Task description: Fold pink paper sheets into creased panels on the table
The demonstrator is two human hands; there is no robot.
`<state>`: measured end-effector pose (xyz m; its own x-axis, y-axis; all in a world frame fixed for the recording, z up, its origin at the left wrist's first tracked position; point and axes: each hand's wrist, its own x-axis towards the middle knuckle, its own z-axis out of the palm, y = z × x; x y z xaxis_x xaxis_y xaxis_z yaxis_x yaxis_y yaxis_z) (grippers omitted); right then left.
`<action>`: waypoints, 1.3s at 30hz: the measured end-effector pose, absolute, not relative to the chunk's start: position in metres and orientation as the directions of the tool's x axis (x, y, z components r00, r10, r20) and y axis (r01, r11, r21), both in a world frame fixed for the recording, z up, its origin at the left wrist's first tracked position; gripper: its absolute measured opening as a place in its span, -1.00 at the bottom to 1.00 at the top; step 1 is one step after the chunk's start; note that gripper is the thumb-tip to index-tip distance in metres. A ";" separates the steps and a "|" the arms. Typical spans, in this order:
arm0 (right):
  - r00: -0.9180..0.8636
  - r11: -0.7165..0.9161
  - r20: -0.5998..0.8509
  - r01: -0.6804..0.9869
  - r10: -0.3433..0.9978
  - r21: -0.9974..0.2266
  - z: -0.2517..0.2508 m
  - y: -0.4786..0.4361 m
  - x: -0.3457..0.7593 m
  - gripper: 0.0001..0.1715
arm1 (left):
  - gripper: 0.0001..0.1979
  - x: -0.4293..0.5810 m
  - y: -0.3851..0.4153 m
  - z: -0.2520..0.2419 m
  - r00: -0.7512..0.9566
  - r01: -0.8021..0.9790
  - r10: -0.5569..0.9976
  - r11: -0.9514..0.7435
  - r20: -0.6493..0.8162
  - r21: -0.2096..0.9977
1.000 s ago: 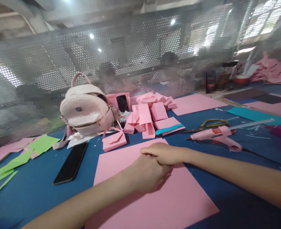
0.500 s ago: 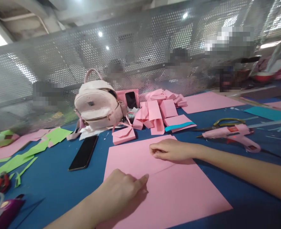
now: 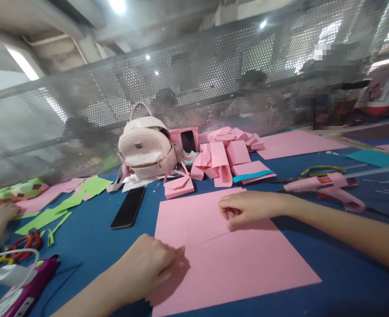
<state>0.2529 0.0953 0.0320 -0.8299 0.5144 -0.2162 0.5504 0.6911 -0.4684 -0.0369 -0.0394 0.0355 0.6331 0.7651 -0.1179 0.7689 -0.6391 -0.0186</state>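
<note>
Pink paper lies flat before me, and several layered edges show at its near left corner. Over its left part is my left hand, fingers curled and closed, the tips near the surface. My right hand rests closed on the far right part, fingers bent under. A thin, faint line runs across the pink surface between both hands; whether it is a crease, an edge or a thread I cannot tell. What the fingers pinch, if anything, is hidden.
A pink glue gun and scissors lie to the right. Beyond the paper are a small pink paper bag, folded pink pieces, a backpack and a phone. Left are a power strip, pliers and another person's hand.
My left hand has drawn left, widening the gap to my right hand, which shifted slightly right. The view has turned a little left, and another person's hand now shows at the left edge.
</note>
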 end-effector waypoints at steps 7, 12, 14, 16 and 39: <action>-0.834 0.711 -0.207 0.547 0.512 -0.442 0.056 0.068 0.260 -0.91 | -0.83 0.006 0.004 0.055 0.487 0.826 0.870 -0.489 0.082 0.280; -0.852 0.662 -0.034 0.431 0.523 -0.613 0.090 0.058 0.257 -0.96 | -0.70 0.036 0.024 0.060 0.622 0.624 0.782 -0.477 -0.026 0.619; -0.811 0.584 0.017 0.405 0.584 -0.703 0.105 0.056 0.259 -0.88 | -0.59 0.037 0.024 0.063 0.687 0.552 0.724 -0.461 -0.066 0.695; -0.754 0.485 0.051 0.368 0.655 -0.793 0.115 0.055 0.262 -0.77 | -0.52 0.035 0.018 0.065 0.695 0.429 0.717 -0.355 -0.053 0.831; -0.920 0.386 -0.142 0.289 0.366 -0.876 0.008 0.107 0.220 -0.57 | -0.51 0.014 0.048 -0.017 0.448 0.034 0.878 0.168 -0.165 0.985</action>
<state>0.2196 0.1070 0.0079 -0.9197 0.3661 -0.1421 0.2890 0.3860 -0.8761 0.0141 0.0484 -0.0166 0.4483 0.8785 -0.1654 0.0341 0.1681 0.9852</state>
